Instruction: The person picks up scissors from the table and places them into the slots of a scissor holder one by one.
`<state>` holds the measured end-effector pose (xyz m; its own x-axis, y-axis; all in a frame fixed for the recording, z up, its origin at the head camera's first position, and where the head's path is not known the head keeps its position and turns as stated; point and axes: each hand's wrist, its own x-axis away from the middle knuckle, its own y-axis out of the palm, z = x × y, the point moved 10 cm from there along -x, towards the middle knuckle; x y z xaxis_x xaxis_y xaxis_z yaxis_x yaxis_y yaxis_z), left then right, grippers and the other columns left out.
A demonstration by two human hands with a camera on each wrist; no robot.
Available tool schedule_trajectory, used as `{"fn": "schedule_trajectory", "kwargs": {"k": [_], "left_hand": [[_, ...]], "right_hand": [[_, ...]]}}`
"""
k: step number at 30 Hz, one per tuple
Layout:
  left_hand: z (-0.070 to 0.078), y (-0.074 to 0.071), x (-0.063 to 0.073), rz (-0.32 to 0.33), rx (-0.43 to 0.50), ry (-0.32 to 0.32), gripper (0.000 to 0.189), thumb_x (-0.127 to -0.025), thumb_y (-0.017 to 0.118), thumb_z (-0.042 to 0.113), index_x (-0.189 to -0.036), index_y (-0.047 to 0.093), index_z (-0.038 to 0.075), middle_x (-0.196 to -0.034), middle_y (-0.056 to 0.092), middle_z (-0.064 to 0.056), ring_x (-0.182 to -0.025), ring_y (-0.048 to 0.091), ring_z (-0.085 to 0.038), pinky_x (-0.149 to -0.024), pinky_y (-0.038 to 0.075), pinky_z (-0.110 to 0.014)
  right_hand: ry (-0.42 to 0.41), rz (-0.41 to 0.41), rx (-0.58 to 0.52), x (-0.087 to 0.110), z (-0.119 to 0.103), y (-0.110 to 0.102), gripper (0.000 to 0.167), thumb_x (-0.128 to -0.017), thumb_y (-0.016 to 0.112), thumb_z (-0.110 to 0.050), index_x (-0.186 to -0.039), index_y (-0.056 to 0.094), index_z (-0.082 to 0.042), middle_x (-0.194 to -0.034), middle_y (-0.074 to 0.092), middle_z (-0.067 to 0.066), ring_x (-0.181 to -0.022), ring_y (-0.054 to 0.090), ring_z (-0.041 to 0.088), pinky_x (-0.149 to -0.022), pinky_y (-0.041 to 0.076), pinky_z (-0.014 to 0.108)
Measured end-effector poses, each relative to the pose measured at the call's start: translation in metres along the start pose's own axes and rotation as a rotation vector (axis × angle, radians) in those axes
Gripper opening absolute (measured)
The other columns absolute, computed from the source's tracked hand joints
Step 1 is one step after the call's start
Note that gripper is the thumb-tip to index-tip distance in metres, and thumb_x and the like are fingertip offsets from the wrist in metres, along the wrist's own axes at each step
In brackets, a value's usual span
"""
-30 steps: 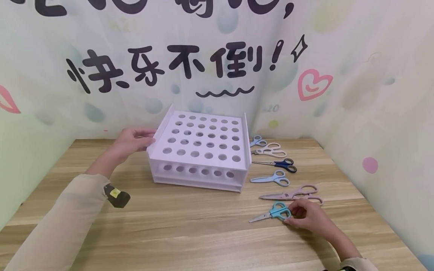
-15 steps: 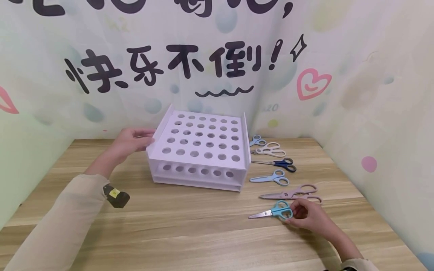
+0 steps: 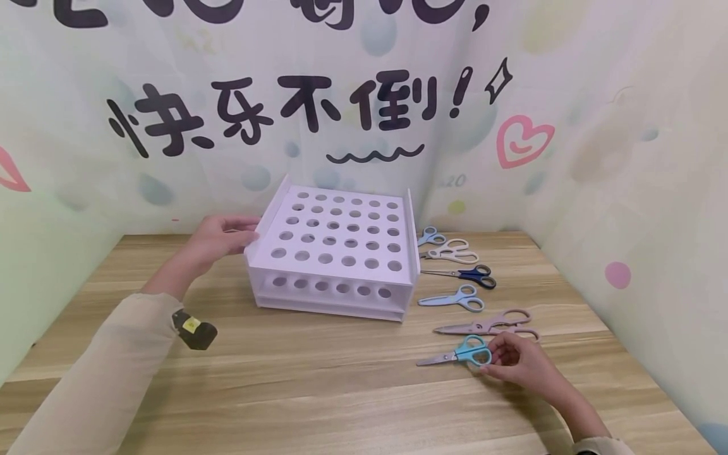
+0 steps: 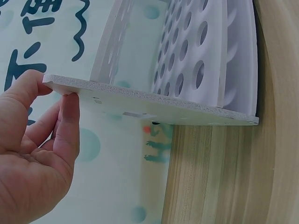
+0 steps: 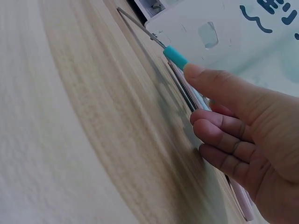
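In the head view, a white rack point(image 3: 313, 257) with rows of round holes and raised side panels stands on the table's far part. My left hand point(image 3: 213, 239) is at its left panel; in the left wrist view, thumb and fingers pinch the edge of that side panel point(image 4: 154, 100). On the right, my right hand point(image 3: 520, 365) pinches a pair of teal-handled scissors point(image 3: 459, 354) by the handle loops, blades closed and pointing left. From the right wrist, the scissors point(image 5: 175, 57) appear edge-on under the thumb, with the other fingers curled below.
Pink scissors point(image 3: 483, 328) lie just behind the teal pair. Farther back, light blue scissors point(image 3: 455, 298), navy scissors point(image 3: 469, 275), white scissors point(image 3: 445, 254) and another blue pair point(image 3: 430, 239) line up along the rack's right side. A printed cloth backdrop point(image 3: 227, 183) rises behind the wooden table point(image 3: 296, 385).
The teal scissors have turned slightly in the right hand, their tip shifting a little toward the back of the table. The left hand and the rack stay where they were.
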<state>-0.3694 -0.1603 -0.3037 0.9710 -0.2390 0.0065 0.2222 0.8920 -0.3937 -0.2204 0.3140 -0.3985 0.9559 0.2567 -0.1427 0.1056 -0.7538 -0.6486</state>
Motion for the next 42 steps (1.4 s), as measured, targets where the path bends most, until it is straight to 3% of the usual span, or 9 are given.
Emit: {"fn": "schedule_trajectory", "kwargs": {"k": [13,21,27,42], "left_hand": [[-0.002,0.000,0.000,0.004,-0.007,-0.012,0.050,-0.090,0.058,0.017,-0.134,0.042,-0.004,-0.128,0.047,-0.024,-0.094,0.057,-0.012,-0.081,0.052,-0.025],[-0.003,0.000,-0.001,0.004,0.005,-0.007,0.050,-0.090,0.058,0.016,-0.133,0.042,-0.005,-0.127,0.047,-0.024,-0.091,0.057,-0.009,-0.081,0.052,-0.025],[-0.003,0.000,-0.001,0.005,-0.002,-0.010,0.050,-0.090,0.058,0.016,-0.134,0.042,-0.004,-0.128,0.047,-0.023,-0.093,0.056,-0.011,-0.080,0.052,-0.024],[-0.008,-0.002,-0.002,0.001,-0.006,-0.023,0.051,-0.090,0.058,0.019,-0.135,0.042,0.000,-0.130,0.046,-0.021,-0.107,0.053,-0.026,-0.083,0.051,-0.028]], "right_hand": [[0.063,0.073,-0.106,-0.002,0.009,-0.003,0.034,-0.070,0.076,0.000,-0.095,0.054,0.010,-0.084,0.060,0.013,-0.072,0.060,0.008,-0.064,0.054,0.022],[0.069,0.109,-0.157,-0.003,0.010,-0.005,0.031,-0.072,0.074,0.002,-0.096,0.056,0.010,-0.083,0.063,0.007,-0.072,0.061,0.009,-0.063,0.054,0.022],[0.056,0.138,-0.202,-0.004,0.003,-0.009,0.028,-0.073,0.073,0.003,-0.096,0.058,0.011,-0.081,0.064,0.003,-0.071,0.061,0.008,-0.061,0.054,0.021],[0.013,0.254,-0.161,-0.011,-0.023,-0.025,0.024,-0.078,0.070,-0.001,-0.099,0.062,0.009,-0.086,0.064,0.003,-0.072,0.064,0.011,-0.063,0.055,0.024]]}}
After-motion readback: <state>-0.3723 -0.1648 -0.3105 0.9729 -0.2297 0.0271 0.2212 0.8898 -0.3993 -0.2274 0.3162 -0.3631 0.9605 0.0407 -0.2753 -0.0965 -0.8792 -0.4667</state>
